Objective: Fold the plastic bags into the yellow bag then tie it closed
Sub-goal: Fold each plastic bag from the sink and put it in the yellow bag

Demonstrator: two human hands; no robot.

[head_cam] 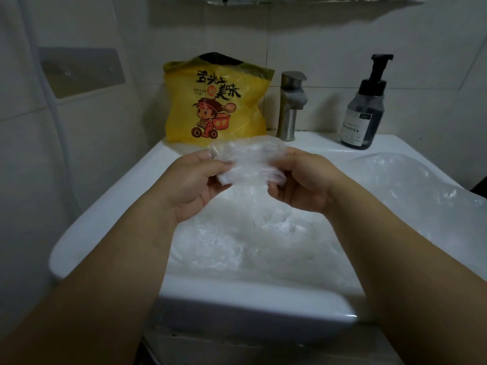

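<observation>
**Folding small above the sink**

Pinched at one end by the left hand [196, 180] and at the other by the right hand [303, 183], probably to stop the folded clear plastic bag [247, 164] springing open. Held up over the sink [105, 206], above the loose bags [250, 233] heaped in it. Stood upright at the back beside the tap [290, 106], within easy reach and not yet tied: the yellow bag [213, 101].

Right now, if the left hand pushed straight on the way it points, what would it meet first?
Probably the yellow bag standing at the back of the sink. The left hand, pinching the folded clear bag, points forward and rightward toward it; depth is unclear.
</observation>
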